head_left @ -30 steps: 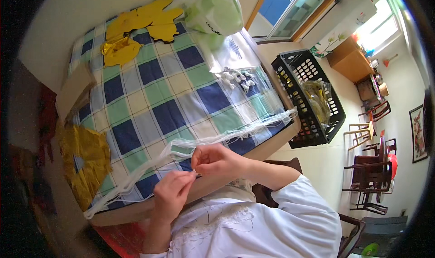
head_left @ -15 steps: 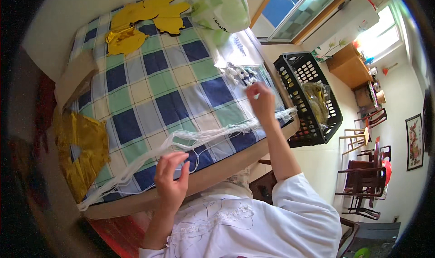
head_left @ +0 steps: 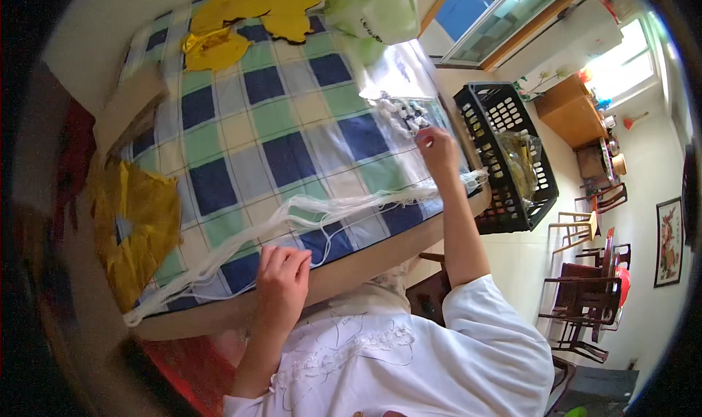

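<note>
A long bundle of white strings (head_left: 322, 209) lies across the near side of a checked cloth (head_left: 212, 183). Just in front of it is my left hand (head_left: 282, 278), its fingers drawn together beside a loose strand; whether they hold the strand I cannot make out. My right hand (head_left: 441, 153) reaches over the bundle's right part toward a small pile of white and dark pieces (head_left: 404, 114). Its thumb and forefinger are pinched next to the pile, and anything between them is too small to tell.
Gold foil shapes (head_left: 281, 11) lie at the back, and a larger gold foil piece (head_left: 142, 230) at the left. A green-and-white plastic bag (head_left: 376, 11) stands behind a clear plastic sheet (head_left: 402, 73). Right of the table is a black crate (head_left: 504, 153); farther off are wooden chairs (head_left: 585, 292).
My left hand's fingers, apart before, have come together. My right hand stays pinched near the pile, now closer to its near edge. The whole view has shifted slightly.
</note>
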`<state>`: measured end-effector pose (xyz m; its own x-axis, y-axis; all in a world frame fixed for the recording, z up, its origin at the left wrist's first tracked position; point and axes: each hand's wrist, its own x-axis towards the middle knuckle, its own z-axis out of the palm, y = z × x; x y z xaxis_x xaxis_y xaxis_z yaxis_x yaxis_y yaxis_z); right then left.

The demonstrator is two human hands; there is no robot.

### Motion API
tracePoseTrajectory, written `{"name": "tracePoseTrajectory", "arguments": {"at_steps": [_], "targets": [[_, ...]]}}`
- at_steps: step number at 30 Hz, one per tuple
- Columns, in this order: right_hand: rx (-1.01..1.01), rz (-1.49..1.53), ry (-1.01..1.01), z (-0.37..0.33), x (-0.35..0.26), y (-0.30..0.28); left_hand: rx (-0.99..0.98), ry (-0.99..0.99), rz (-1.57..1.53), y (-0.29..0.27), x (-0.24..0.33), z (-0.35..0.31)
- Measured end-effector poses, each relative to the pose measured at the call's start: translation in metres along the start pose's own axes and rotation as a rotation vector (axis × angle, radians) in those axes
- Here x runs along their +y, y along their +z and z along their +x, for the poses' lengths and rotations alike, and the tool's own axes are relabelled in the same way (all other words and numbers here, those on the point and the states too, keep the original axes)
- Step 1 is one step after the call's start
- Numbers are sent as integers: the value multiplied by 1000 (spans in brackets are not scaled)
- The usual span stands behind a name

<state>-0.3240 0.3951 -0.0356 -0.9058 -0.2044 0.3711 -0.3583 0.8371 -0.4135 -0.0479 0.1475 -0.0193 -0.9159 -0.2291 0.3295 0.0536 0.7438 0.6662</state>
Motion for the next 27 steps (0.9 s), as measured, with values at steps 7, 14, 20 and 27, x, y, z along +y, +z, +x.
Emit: {"name": "tracePoseTrajectory", "arguments": {"at_steps": [7, 14, 20, 27], "targets": [[-267, 330, -93, -50, -85, -41, -6, -5, -49, 23, 6, 11], [-560, 457, -275, -92, -120, -35, -129, -147, 105, 20, 10, 28], [-565, 257, -582, -108, -118, -11, -207, -139, 190, -8, -16, 13], [-427, 334, -174, -88, -121, -3, 382, -112, 338, -52, -54, 57]]}}
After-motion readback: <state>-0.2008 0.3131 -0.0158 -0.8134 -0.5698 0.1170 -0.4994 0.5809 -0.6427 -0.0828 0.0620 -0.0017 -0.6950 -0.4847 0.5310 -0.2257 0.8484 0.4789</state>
